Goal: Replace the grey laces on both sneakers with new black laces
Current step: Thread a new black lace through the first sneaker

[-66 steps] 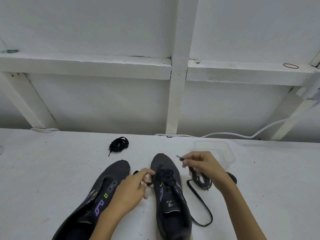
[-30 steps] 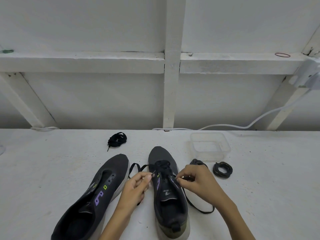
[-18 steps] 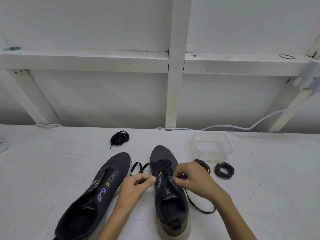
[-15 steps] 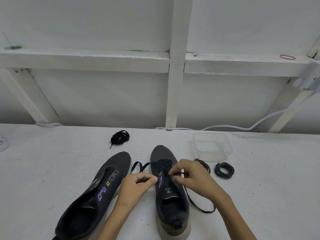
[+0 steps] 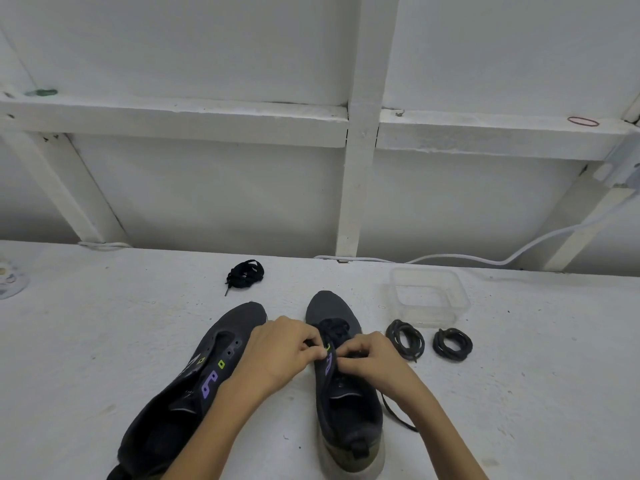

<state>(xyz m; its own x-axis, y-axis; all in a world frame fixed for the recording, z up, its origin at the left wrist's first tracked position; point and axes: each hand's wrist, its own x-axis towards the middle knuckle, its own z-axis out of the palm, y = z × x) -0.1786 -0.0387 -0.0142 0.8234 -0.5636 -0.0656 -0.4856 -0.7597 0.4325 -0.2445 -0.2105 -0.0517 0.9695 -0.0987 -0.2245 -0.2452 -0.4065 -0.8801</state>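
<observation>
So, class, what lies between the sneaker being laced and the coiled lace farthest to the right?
A second dark coiled lace lies between the sneaker and the far coil, in the head view.

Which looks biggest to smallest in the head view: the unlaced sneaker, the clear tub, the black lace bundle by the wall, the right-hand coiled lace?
1. unlaced sneaker, though it lies nearest the camera.
2. clear tub.
3. black lace bundle and right-hand coiled lace look alike; not ranked.
</observation>
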